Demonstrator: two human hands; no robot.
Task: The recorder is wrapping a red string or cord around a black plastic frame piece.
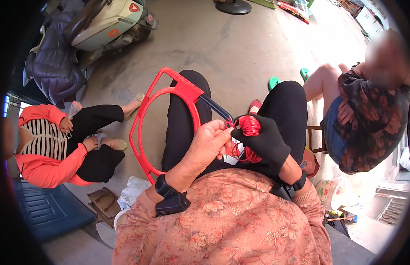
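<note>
Across my lap lies a frame [194, 92] with a round ring inside an angular outline, mostly wrapped in red cord. One dark blue bar [214, 107] of it shows unwrapped. My bare left hand [205, 143] pinches red cord at the near end of this bar, thumb and fingertips pressed together. Beside it, my right hand [267, 141], in a black glove, is closed around a wound bundle of red cord [249, 126]. Loose loops of the cord [250, 155] hang below that hand. The fingertips of the right hand are partly hidden by the glove and the bundle.
At left a person in a coral jacket [46, 165] sits; at right another in a dark floral top [368, 115] sits on a wooden stool [317, 139]. A scooter [110, 26] stands at the upper left. A brown bag [104, 202] and white plastic bag [134, 192] lie left of me.
</note>
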